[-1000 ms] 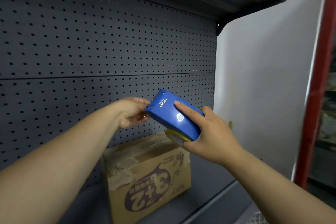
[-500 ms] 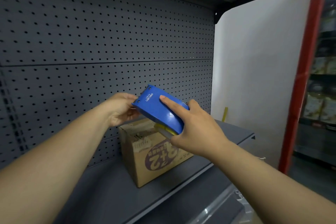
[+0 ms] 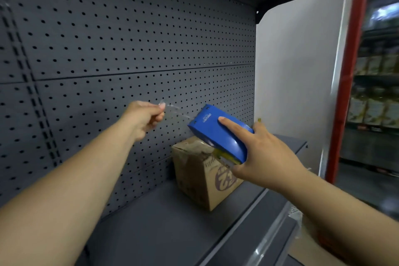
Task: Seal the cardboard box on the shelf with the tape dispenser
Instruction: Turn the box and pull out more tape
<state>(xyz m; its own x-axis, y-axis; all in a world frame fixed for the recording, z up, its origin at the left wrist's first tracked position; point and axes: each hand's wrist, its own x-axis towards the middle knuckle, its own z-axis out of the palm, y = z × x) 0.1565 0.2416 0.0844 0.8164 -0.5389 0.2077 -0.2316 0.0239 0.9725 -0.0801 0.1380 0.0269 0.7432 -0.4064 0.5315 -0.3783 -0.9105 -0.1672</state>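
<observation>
Head view: right hand (image 3: 262, 157) clamped round blue dispenser (image 3: 218, 133), held tilted just above box (image 3: 205, 170); left hand (image 3: 144, 117) off to the left, fingers pinched on end of clear tape (image 3: 176, 110) stretched from dispenser; box resting on grey shelf (image 3: 162, 222) against pegboard (image 3: 129, 39)

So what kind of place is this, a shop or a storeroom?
Most likely a shop or its stockroom, though I can't be sure. The cardboard box sits on a grey metal shelf backed by a perforated panel, and blurred stocked shelves show beyond a red post.
</observation>
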